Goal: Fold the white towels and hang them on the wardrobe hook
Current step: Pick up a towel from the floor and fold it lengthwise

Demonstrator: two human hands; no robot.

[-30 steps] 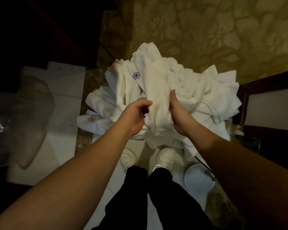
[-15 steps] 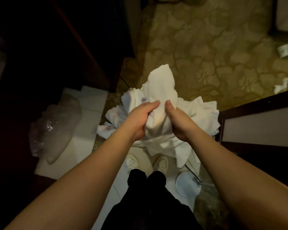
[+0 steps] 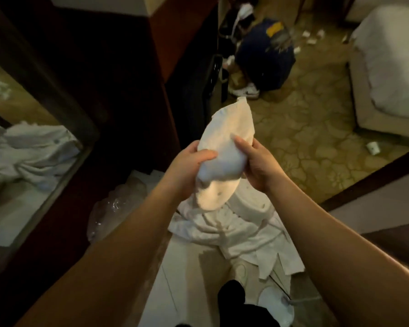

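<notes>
above the pile [image 3: 234,230], left hand [image 3: 187,166] and right hand [image 3: 257,166] both clutch a bunched towel [image 3: 224,147]. held this crumpled, it may fold crooked and slide off the hook.

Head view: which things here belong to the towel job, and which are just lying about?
Job: white towel held by left hand and right hand; towel pile on the floor.
Lying about: plastic bag, paper cup, bed.

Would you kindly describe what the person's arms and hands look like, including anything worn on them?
Both forearms are bare, with no sleeve in view. The left hand and right hand wear no gloves; no watch, bracelet or ring shows on either wrist or on the fingers.
</notes>
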